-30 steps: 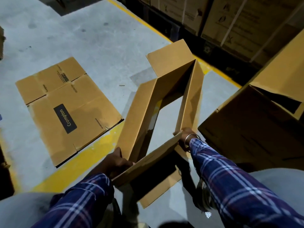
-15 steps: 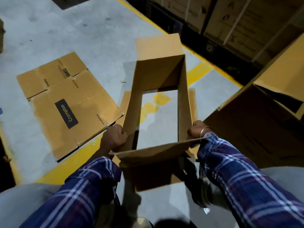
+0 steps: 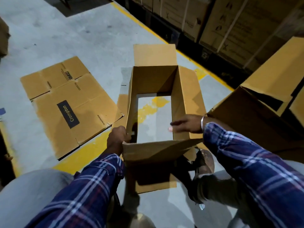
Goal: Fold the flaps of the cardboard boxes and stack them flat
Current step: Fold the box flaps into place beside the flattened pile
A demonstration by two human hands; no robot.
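Grey concrete floor here, scuffed, crossed by painted yellow lines, and a dim wall of strapped brown cartons runs along the far right. On the left a flattened brown cardboard box with a dark Crompton label lies flat on the floor, over the yellow stripe at its near corner. On the right, a big open brown carton looms, tilted, flaps loose.

Centre stage: the open brown cardboard box, a rectangular sleeve with no bottom closed, and you see floor and yellow paint straight through it. Its far flap stands up, its right flap splays outward, its near flap folds toward the person. Long axis runs away from the camera, mouth facing up.

Left hand grips the near-left corner, fingers curled round the wall edge. Right hand hovers over the near-right wall, fingers stretched and relaxed, holding nothing; a metal bangle sits on the wrist. Blue plaid sleeves frame both arms.
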